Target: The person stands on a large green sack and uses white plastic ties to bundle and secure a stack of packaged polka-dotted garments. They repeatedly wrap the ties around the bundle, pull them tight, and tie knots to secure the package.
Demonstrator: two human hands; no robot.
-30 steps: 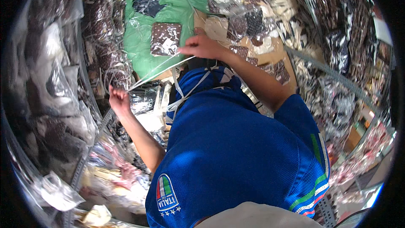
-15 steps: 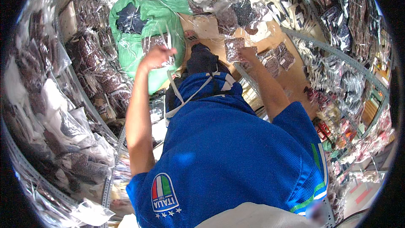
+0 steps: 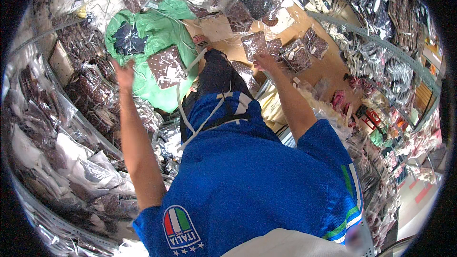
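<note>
My left hand (image 3: 124, 74) is over the left edge of a green plastic bag (image 3: 164, 96). Its fingers look apart and hold nothing, though motion softens them. On the bag lies a brown, white-dotted garment in a clear packet (image 3: 164, 64), with a pale tag. A dark blue folded piece (image 3: 128, 39) rests higher on the same bag. My right hand (image 3: 265, 63) has its fingers at the lower edge of another brown dotted packet (image 3: 253, 45) and seems to pinch it; the fingertips are partly unclear.
More brown dotted packets (image 3: 296, 56) lie on tan cardboard (image 3: 328, 64) at right. Metal shelf rails (image 3: 376, 34) curve along both sides, packed with bagged garments (image 3: 90, 162). White straps (image 3: 180, 107) hang at my waist. A red item (image 3: 369, 118) sits at far right.
My left hand has moved left, off the dotted packet, which now lies uncovered on the green bag. My right hand has shifted to the lower edge of its packet. The whole view has shifted slightly.
</note>
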